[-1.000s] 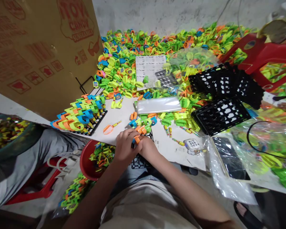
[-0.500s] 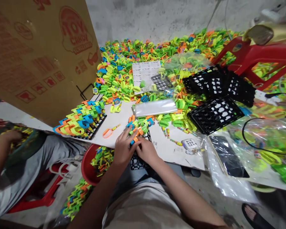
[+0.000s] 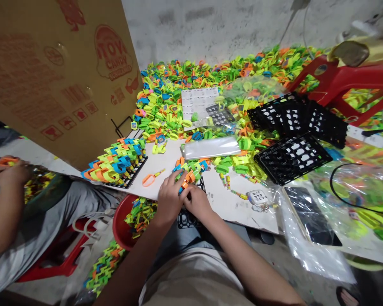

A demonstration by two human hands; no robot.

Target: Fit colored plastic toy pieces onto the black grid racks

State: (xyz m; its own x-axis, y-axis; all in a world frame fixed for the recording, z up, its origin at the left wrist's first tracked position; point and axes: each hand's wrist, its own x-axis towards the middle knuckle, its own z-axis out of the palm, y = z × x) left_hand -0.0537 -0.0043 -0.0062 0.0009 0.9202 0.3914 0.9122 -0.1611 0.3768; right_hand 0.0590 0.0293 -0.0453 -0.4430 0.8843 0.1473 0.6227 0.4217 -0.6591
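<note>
My left hand [image 3: 170, 196] and my right hand [image 3: 198, 202] meet over a black grid tray [image 3: 185, 218] at the near edge of the white board [image 3: 223, 199]. Together they pinch small orange and blue plastic toy pieces [image 3: 185, 183] at the tray's far end, where several green, orange and blue pieces [image 3: 193, 168] stand in the grid. Which hand holds which piece is hidden by the fingers. A loose orange toy piece [image 3: 149, 179] lies on the board left of my hands.
A filled tray of coloured pieces [image 3: 116, 161] sits at left, below a cardboard box [image 3: 57, 72]. A big pile of toy pieces [image 3: 191, 85], empty black trays [image 3: 292, 155], a red stool [image 3: 344, 80], a phone [image 3: 311, 214], a red bowl [image 3: 121, 223]. Another person's hand [image 3: 11, 172] works far left.
My hands stay together on the pieces at the tray and the view has shifted a little. The other person's hand has come into view at the far left.
</note>
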